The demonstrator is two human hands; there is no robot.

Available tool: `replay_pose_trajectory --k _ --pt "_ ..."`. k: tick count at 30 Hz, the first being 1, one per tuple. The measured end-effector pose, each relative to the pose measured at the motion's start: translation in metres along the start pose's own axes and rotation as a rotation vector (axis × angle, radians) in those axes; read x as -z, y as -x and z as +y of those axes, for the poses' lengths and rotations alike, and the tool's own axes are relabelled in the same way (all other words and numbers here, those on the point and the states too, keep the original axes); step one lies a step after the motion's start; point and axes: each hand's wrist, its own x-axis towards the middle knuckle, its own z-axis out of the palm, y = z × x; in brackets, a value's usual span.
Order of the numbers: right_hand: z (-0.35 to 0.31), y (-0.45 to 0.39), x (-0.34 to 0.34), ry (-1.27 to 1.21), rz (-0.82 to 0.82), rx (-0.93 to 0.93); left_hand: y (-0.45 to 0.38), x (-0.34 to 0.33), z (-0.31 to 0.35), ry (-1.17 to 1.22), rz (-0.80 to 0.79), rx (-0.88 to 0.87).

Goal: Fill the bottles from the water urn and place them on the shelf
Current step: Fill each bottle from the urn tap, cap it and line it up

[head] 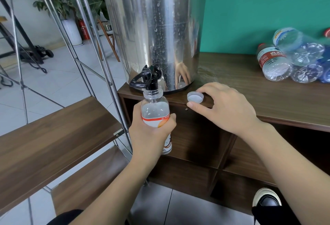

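Left hand [150, 132] grips bottle [155, 115] upright—mouth up under tap [145, 78] (uncapped)—right hand [225, 108] pinches cap [195, 97].

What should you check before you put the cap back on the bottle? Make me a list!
1. Bottle held firmly: ok, the left hand grips its body upright.
2. Cap ready: ok, the right hand pinches it, open side up, by the cabinet top.
3. Bottle mouth free: not ok, it sits right under the black tap of the urn.
4. Tap shut: cannot tell; no stream is visible.
5. Bottle full enough: cannot tell, the water level is unclear.
6. Shelf has room: ok, the board shows bare wood.
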Motion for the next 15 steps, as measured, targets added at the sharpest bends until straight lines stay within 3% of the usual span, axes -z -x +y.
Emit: replay_pose_trajectory --k 15 --pt "0.0015 -0.0009 -0.0008 -0.004 -0.006 0.003 0.0009 0.0009 0.0006 0.014 -0.004 0.000"
